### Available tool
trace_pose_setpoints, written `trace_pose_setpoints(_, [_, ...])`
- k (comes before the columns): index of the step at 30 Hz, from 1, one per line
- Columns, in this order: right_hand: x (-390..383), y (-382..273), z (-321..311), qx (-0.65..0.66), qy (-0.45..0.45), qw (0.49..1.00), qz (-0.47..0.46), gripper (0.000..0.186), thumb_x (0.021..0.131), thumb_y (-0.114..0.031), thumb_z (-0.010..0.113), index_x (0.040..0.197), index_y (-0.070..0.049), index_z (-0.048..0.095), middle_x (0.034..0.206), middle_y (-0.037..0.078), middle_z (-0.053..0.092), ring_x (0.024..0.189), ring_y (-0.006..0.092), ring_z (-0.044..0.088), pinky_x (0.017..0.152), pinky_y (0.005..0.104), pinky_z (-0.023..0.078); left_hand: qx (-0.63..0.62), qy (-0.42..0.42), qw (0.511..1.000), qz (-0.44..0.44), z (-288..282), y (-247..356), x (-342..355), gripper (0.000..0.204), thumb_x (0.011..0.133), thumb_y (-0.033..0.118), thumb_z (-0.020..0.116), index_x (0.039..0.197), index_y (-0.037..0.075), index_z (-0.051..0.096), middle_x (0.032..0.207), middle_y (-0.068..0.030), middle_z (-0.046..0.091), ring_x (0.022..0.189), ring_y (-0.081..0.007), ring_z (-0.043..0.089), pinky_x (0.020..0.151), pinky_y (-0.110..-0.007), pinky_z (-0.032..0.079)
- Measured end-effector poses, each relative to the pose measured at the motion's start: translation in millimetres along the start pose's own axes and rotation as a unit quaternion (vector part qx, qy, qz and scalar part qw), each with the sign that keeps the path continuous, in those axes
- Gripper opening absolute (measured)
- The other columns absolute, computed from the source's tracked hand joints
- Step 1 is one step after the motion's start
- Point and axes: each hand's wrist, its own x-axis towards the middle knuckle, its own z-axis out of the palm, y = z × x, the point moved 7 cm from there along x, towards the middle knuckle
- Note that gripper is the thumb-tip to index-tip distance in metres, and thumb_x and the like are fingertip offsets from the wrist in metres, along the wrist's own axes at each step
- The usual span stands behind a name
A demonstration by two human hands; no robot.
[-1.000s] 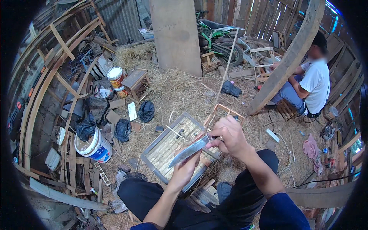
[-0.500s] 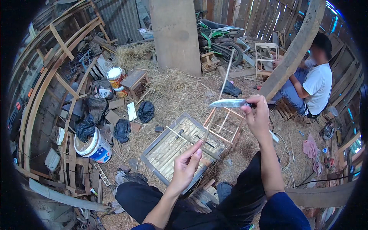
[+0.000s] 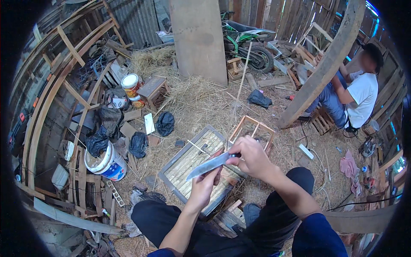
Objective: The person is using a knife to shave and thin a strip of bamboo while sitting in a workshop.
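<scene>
My right hand (image 3: 253, 157) grips a knife (image 3: 206, 167) by its handle, the blade pointing left and tilted down across my left hand (image 3: 202, 188). My left hand is closed on a long thin wooden strip (image 3: 240, 83), which rises away from me toward the motorbike. The blade lies over the left fingers and hides the strip's near end, so whether it touches the strip I cannot tell. Below both hands stands a low slatted table (image 3: 180, 168) with a dark rim. A thin stick (image 3: 198, 147) lies on it.
A small wooden frame (image 3: 262, 124) stands beyond the table. A white bucket (image 3: 114, 165) and black bags (image 3: 138, 144) are at left. A leaning post (image 3: 319, 77) rises at right, with a seated person (image 3: 359, 94) behind it. Straw covers the floor; a motorbike (image 3: 252, 51) stands behind.
My right hand has brought the knife down and left, from above the small frame to across my left hand. The strip has shifted slightly. The seated person's wooden frame has tilted.
</scene>
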Motion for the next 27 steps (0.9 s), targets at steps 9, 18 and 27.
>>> trace_pose_setpoints(9, [6.3,40.5,-51.8,-0.1,0.081,0.986,0.101,0.03,0.083,-0.032,0.076,0.09,-0.007,0.061,0.078,0.008,0.056,0.071,0.029,0.054,0.068,0.0399,0.042,-0.068,-0.059,0.996,0.014,6.1,9.5,-0.6,0.043,0.103,0.018,0.057,0.143,0.003,0.052,0.073,0.0061,0.043,0.059,-0.0031,0.034,0.051,-0.021,0.027])
trace_pose_setpoints(18, [-0.2,14.4,-21.6,-0.085,0.045,0.993,0.066,0.032,0.084,-0.037,0.074,0.087,-0.007,0.062,0.078,0.01,0.057,0.073,0.029,0.056,0.065,0.0405,0.044,-0.02,-0.038,0.999,-0.001,3.5,-10.6,2.9,0.043,0.102,0.022,0.058,0.142,0.005,0.053,0.076,0.0062,0.043,0.059,-0.0043,0.032,0.051,-0.023,0.024])
trace_pose_setpoints(27, [-1.1,57.0,-82.2,-0.113,0.145,0.96,0.213,0.03,0.087,-0.035,0.072,0.085,-0.006,0.061,0.082,0.011,0.061,0.076,0.0302,0.058,0.068,0.0421,0.045,0.046,-0.067,0.997,0.016,12.1,1.3,-5.6,0.043,0.103,0.021,0.056,0.142,0.003,0.053,0.069,0.0082,0.036,0.056,-0.004,0.029,0.05,-0.023,0.023])
